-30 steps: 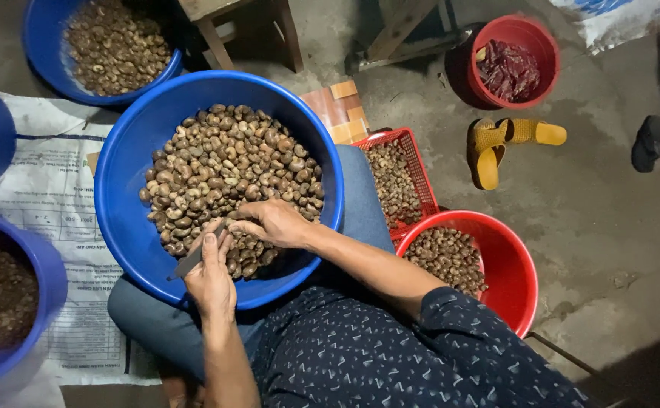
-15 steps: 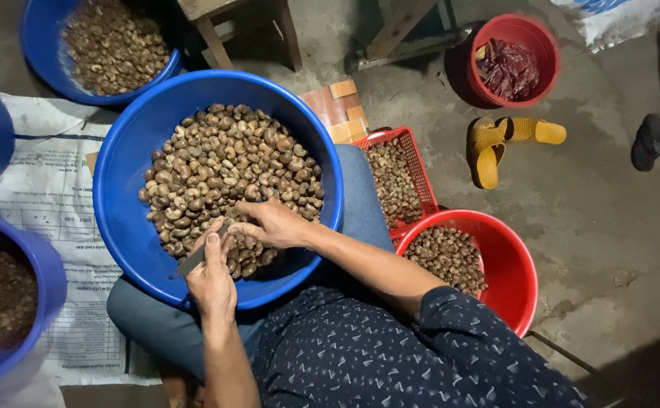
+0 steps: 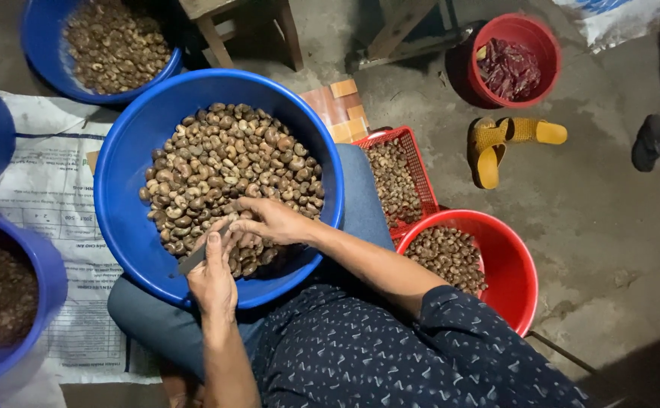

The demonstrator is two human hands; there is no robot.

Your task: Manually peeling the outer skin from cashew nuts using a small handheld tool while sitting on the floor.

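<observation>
Cashew nuts (image 3: 224,162) fill the blue basin (image 3: 122,181) on your lap, centre frame. Your left hand (image 3: 211,276) fingers grip a small knife (image 3: 198,257); your right hand (image 3: 273,221) pinches one nut against it. A slip could likely nick those fingertips.

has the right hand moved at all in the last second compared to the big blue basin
Barely. The right hand stays low in the big blue basin, on the nuts; it has crept slightly up the picture, away from the near rim, beside the left hand.
</observation>
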